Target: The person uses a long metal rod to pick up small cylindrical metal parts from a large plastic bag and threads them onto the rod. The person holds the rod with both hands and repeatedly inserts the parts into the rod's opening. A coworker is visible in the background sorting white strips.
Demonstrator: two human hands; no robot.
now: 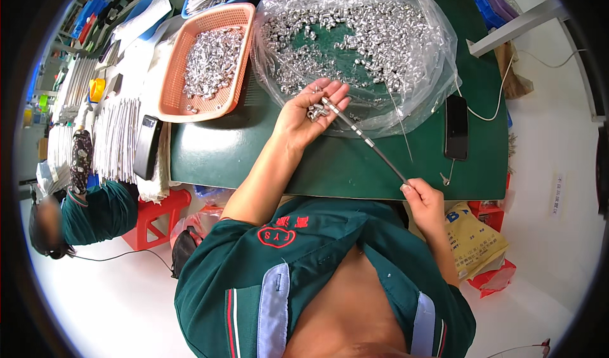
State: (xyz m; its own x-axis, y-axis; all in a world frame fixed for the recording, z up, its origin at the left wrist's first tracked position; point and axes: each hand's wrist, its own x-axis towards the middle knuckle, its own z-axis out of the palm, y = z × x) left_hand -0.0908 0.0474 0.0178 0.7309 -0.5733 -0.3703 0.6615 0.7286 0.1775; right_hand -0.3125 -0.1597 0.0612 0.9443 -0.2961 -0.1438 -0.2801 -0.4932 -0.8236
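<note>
My left hand (304,114) is palm up over the table's front part, fingers partly curled, cradling several small shiny metal sleeves (315,111). A thin dark rod (388,159) runs slantwise from its fingers down to the right; a few silver sleeves (363,137) are threaded on its upper half. At the rod's lower end, near the table edge, my right hand (424,199) grips it between thumb and fingers. Beyond my left hand lies a clear plastic bag (438,72), spread open with a great many loose metal sleeves (406,34) on it.
An orange basket (166,98) with more metal pieces stands left on the green table (216,158). A phone (455,128) with keys (446,179) lies at right, a black case (148,145) at left. A thin wire (399,120) crosses the bag. Another person (101,215) sits far left.
</note>
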